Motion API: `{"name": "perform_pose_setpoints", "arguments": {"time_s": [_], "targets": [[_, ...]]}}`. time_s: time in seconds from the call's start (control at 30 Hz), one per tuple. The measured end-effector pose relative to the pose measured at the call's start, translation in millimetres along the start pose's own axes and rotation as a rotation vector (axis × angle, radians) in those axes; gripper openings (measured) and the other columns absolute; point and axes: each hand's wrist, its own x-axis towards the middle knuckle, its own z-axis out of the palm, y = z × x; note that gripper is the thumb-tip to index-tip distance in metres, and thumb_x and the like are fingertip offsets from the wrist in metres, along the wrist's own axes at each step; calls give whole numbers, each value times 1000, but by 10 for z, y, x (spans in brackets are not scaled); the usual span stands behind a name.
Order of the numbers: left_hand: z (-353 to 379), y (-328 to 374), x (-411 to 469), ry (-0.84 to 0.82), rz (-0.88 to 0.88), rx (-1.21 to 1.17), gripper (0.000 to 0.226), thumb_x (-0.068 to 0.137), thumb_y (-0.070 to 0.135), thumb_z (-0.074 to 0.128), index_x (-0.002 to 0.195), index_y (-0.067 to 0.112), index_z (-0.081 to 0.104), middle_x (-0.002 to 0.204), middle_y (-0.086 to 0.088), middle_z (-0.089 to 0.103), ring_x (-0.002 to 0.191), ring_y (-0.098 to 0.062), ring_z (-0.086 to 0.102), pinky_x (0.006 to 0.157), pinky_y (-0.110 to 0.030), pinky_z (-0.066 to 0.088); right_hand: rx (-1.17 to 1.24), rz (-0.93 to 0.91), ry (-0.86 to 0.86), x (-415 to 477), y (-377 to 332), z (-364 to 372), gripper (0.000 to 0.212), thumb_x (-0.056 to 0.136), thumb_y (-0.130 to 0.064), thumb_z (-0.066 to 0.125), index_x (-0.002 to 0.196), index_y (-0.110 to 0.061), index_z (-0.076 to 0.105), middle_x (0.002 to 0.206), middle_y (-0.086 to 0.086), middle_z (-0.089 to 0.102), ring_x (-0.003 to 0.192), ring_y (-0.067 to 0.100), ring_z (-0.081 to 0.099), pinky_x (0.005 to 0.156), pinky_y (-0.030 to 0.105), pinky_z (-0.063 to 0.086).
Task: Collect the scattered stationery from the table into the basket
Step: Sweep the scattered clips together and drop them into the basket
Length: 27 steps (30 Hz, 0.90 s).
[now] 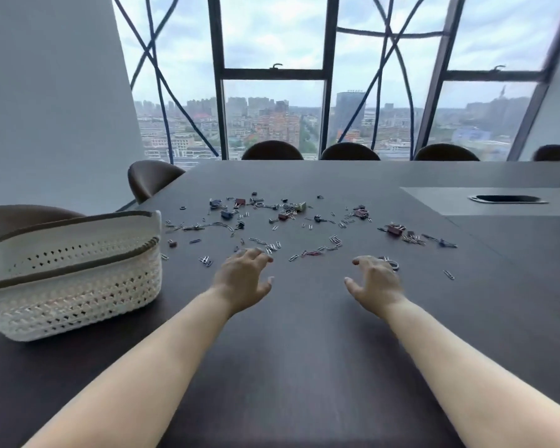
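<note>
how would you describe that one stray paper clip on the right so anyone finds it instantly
On the dark table, find the right hand. Just to its right lies a single silver paper clip. Unlike the clips bunched in the scatter farther back, it sits alone on bare tabletop.

A basket is sitting on the table at its left edge. Clips are lying scattered across the middle of the table, to the right of the basket and farther back. The left hand and the right hand are reaching in side by side, apart, at the near fringe of the clips. A hatch is sitting in the tabletop at the far right. Chairs are standing along the far side, before a window.
</note>
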Motion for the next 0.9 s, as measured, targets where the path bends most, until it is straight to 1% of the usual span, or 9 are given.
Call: {"name": "perform_pose_setpoints", "arguments": {"time_s": [0.07,0.13,0.23,0.37,0.5,0.6,0.67,0.77,0.9], "targets": [[232,80,154,-199,-61,-59,58,92,46,44,143,20,31,152,1,25,141,-18,18,114,-33,18,-87,109,-89,0,203,-14,63,88,-48,49,141,-18,33,153,5,26,142,24,18,113,43,19],[385,136,286,-312,-113,-91,64,93,52,37,147,23,21,156,2,12,144,-16,6,116,-38,7,-127,202,-162,22,326,-8,73,88,-58,41,146,-19,21,157,4,10,145,27,4,114,50,11],[493,164,485,-375,-134,-63,66,93,56,32,148,25,14,158,1,4,145,-16,-2,116,-42,2,-174,327,-210,111,394,-3,87,85,-68,35,149,-16,8,158,8,-3,144,35,-6,113,55,3],[586,161,729,-396,-155,-31,71,90,63,29,149,30,6,157,1,-8,144,-19,-12,116,-46,-3,-157,461,-254,317,426,12,101,80,-75,33,149,-11,-2,157,15,-7,143,37,-8,115,51,-1],[698,199,1050,-428,-128,17,70,89,65,25,148,33,3,157,2,-7,144,-18,-10,116,-46,-2,-172,281,-316,623,430,143,92,85,-71,27,149,-12,-3,157,12,-7,145,27,-7,116,45,-2],[785,268,1318,-429,-56,0,69,91,62,27,148,32,5,158,4,-4,144,-14,-8,116,-43,-2,-93,77,-352,837,387,211,79,90,-61,31,150,-18,5,158,6,-2,146,20,-4,117,40,-1],[847,319,1472,-414,-3,-30,69,91,60,29,148,30,6,158,5,-3,144,-12,-7,118,-40,-1,13,35,-259,955,405,223,72,92,-54,38,149,-17,14,158,6,4,146,19,2,117,38,2],[923,401,1701,-384,19,-67,72,90,61,33,148,31,3,158,5,-3,144,-12,-7,118,-40,1,-73,223,-5,1162,670,155,70,93,-53,36,147,-13,18,157,10,9,145,25,5,117,43,5],[1022,535,1975,-409,14,-69,76,87,66,33,148,33,1,157,6,-3,144,-14,-8,115,-47,-3,-214,578,-75,1361,1211,32,85,87,-68,29,149,-13,10,157,14,0,143,38,-5,112,57,1]]}}
